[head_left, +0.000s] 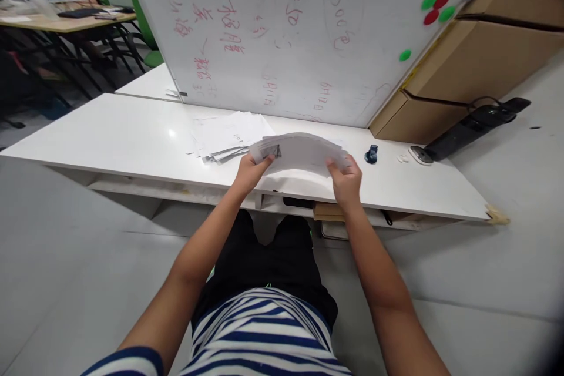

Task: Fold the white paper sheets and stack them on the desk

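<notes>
Between my two hands a small stack of paper sheets (304, 153) bends upward in an arch, above the white desk's front part. My left hand (254, 173) grips the left end, thumb on top near a dark printed patch. At the right end my right hand (346, 181) pinches the sheets, thumb on the near face. Just left of the held stack, a loose, uneven pile of papers (233, 132) lies on the desk (132, 129); some sheets bear handwriting or print.
A whiteboard (273, 29) with red writing and round magnets stands along the desk's back edge. To the right are a small dark blue object (371, 154), a black cylindrical device (467, 129) and stacked cardboard boxes (497, 64). Open shelves (176, 187) run under the desktop.
</notes>
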Demonstrator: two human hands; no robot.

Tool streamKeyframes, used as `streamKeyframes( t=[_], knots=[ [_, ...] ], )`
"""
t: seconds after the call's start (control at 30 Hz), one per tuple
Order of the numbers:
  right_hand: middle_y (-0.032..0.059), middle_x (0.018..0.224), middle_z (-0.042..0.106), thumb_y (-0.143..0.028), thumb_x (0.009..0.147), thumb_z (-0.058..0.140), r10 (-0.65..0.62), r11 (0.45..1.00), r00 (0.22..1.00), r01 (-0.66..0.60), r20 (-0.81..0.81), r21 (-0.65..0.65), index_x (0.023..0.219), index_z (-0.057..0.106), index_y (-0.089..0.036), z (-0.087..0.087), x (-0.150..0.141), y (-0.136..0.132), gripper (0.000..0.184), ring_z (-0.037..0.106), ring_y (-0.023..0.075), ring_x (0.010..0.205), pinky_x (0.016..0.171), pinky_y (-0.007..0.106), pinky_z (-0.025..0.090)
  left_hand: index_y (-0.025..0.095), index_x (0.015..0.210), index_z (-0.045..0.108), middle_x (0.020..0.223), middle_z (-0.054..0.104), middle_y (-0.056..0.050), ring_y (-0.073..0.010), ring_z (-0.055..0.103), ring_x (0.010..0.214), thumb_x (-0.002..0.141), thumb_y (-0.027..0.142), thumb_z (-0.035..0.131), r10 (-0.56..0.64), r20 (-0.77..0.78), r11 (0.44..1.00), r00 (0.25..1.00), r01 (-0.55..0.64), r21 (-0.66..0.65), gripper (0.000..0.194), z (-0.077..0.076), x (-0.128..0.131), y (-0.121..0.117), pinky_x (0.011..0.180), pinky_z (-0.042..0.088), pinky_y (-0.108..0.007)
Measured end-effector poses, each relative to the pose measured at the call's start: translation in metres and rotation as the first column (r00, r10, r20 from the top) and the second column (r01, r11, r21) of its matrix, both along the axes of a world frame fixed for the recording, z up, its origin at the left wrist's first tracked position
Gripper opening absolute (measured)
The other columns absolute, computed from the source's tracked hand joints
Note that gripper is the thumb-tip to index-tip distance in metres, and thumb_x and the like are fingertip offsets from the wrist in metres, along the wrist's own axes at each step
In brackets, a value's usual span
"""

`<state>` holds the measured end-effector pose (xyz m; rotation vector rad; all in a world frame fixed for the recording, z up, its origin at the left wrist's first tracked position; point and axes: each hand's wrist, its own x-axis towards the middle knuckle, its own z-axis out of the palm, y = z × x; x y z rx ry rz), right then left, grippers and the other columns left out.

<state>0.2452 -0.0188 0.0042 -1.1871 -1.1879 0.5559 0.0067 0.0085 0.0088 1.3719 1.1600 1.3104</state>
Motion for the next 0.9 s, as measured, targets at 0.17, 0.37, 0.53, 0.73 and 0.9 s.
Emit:
streamKeyframes(
  t=[0.17,0.37,0.53,0.73,0.9],
  knots=[
    [0.0063,0.106,0.072,-0.045,0.069,0.075,0.273,0.942,0.923,-0.313,-0.271,-0.118,0.106,0.067,-0.018,-0.023,-0.011,0.020,0.046,0.064,0.0227,0.103,0.095,0.040,0.046,0.016,0.110,0.068,0.112,0.070,-0.010,-0.0282,0.064,0.107,0.074,0.045,0.073,-0.075,-0.007,0.997,0.997,0.075,-0.001,0.046,-0.016,-0.014,0.014,0.094,0.049,-0.041],
    [0.0063,0.104,0.073,-0.041,0.059,0.083,0.362,0.846,0.881,-0.447,-0.304,-0.290,0.099,0.072,-0.019,-0.030,0.005,0.017,0.047,0.065,0.0242,0.103,0.099,0.043,0.044,0.014,0.097,0.072,0.105,0.072,-0.011,-0.0293,0.064,0.104,0.069,0.045,0.077,-0.132,0.073,0.990,0.988,0.136,-0.046,0.041,-0.024,-0.021,0.019,0.093,0.049,-0.042],
    [0.0050,0.115,0.070,-0.043,0.063,0.080,0.475,0.788,0.862,-0.507,-0.178,-0.348,0.108,0.070,-0.021,-0.021,0.013,0.020,0.051,0.062,0.0244,0.109,0.102,0.044,0.042,0.018,0.108,0.070,0.116,0.069,-0.008,-0.0282,0.061,0.112,0.071,0.044,0.075,-0.223,-0.026,0.973,0.975,0.221,-0.062,0.045,-0.024,-0.014,0.015,0.097,0.047,-0.041],
    [0.0060,0.109,0.071,-0.050,0.074,0.070,0.321,0.890,0.946,-0.313,-0.030,-0.333,0.104,0.071,-0.019,-0.015,0.002,0.001,0.044,0.059,0.0279,0.114,0.102,0.044,0.042,0.023,0.110,0.068,0.113,0.069,-0.004,-0.0281,0.062,0.108,0.080,0.052,0.063,-0.129,-0.308,0.991,0.942,0.132,-0.012,0.042,-0.015,-0.009,-0.002,0.092,0.049,-0.039],
    [0.0085,0.107,0.071,-0.053,0.077,0.065,0.199,0.923,0.980,-0.182,0.013,-0.339,0.108,0.069,-0.016,-0.013,-0.008,-0.013,0.049,0.058,0.0311,0.113,0.100,0.045,0.044,0.022,0.101,0.068,0.097,0.071,-0.003,-0.0268,0.065,0.094,0.085,0.051,0.056,-0.102,-0.402,0.991,0.910,0.126,0.036,0.036,-0.011,-0.006,-0.001,0.081,0.052,-0.037]
  ],
)
